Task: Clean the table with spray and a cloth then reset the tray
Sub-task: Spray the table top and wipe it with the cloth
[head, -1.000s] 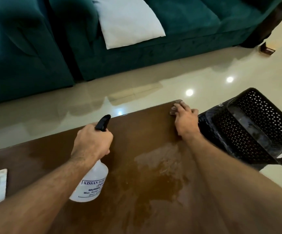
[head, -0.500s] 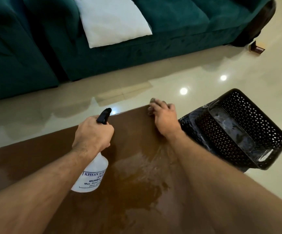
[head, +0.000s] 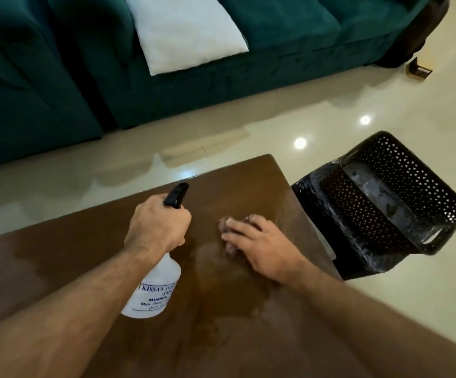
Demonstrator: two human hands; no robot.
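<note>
Crumpled brownish cloth (head: 228,227) flat on the counter (head: 57,257), toward the far right corner, pinned under the right hand (head: 259,245) with fingers spread straight and pressing down, not curled round it. Only the cloth's left and far edges visible past the fingertips. Wet sheen spreading from just nearside of the cloth toward the viewer, so probably next a pull of the cloth inward and leftward across that patch; long run of the counter stretching left, right edge just beside the hand. Right hand clearly the nearer one for wiping. Left hand (head: 158,227) clenched round the neck of the white spray bottle (head: 153,290), bottle lifted and tilted, black nozzle (head: 177,195) aimed at the far edge, just left of the cloth. Count: one cloth, one spray bottle, two hands. Beyond the right edge, one black perforated basket (head: 401,192) on the floor. Further off, one teal sofa (head: 276,64) with one white cushion (head: 186,31).
</note>
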